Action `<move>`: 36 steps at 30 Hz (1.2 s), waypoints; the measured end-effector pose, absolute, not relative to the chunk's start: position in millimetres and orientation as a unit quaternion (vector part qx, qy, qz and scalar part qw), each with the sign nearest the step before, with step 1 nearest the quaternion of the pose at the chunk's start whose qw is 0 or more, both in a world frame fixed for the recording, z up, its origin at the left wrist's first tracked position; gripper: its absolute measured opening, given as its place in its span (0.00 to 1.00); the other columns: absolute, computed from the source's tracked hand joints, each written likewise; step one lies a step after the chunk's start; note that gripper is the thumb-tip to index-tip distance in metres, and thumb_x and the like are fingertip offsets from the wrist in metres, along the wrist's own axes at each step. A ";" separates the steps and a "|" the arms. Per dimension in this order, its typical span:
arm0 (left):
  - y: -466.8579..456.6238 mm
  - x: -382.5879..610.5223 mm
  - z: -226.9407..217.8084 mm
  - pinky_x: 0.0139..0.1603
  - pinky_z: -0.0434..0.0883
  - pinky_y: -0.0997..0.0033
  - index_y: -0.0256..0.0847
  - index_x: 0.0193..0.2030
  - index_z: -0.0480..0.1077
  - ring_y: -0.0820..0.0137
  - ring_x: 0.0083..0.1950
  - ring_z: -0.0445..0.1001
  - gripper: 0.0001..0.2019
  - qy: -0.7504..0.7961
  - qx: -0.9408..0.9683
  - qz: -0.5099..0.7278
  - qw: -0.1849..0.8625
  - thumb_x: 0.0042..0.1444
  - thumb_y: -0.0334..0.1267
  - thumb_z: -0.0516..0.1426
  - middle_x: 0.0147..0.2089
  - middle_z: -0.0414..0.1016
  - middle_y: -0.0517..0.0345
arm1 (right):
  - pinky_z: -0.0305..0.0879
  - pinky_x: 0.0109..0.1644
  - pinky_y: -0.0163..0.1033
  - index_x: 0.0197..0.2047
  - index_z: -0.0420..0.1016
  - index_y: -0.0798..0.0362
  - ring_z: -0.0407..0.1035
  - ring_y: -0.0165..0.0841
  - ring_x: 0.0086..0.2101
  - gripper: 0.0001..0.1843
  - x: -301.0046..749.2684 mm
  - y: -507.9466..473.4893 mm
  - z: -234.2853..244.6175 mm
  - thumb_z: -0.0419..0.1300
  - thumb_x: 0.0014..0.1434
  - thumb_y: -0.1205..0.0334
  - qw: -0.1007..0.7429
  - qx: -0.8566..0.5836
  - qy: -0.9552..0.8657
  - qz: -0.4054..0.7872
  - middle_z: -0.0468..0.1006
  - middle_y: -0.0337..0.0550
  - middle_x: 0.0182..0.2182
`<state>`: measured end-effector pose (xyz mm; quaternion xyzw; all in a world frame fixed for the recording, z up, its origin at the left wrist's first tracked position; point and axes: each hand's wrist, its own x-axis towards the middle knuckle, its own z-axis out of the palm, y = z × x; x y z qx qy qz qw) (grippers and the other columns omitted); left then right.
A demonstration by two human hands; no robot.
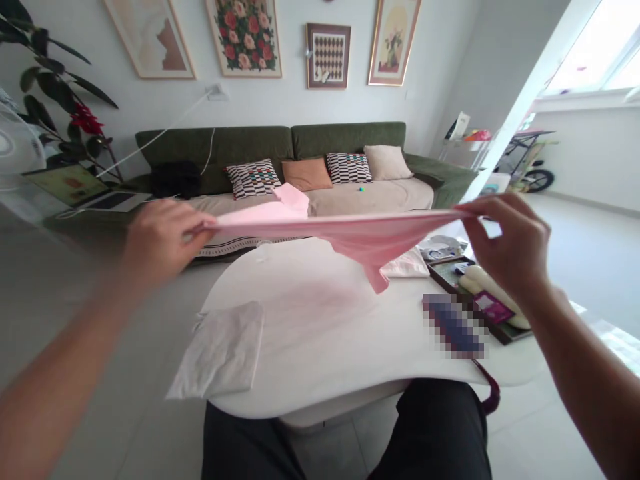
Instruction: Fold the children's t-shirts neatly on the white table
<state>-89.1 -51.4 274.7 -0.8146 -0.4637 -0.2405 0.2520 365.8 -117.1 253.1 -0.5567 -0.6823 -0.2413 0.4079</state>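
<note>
here the pink cloth (345, 233) stretches between left hand (163, 237) and right hand (510, 247).

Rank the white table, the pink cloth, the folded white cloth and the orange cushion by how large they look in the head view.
1. white table
2 and 3. pink cloth and folded white cloth: they look about alike, so not ranked.
4. orange cushion, farthest from the camera.

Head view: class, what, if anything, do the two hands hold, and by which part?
A pink cloth, stretched above the white table: the left hand pinches its left end, the right hand its right end; its middle sags.
</note>
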 end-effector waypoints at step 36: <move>-2.5 33.6 -72.1 0.58 0.41 0.38 0.59 0.63 0.46 0.51 0.66 0.37 0.28 -0.637 -0.765 -0.089 -0.030 0.56 0.54 0.46 0.67 0.41 0.60 | 0.67 0.40 0.42 0.47 0.66 0.56 0.68 0.31 0.38 0.16 367.8 45.5 -28.6 0.53 0.59 0.56 0.385 -0.748 -0.367 0.397 0.70 0.43 0.42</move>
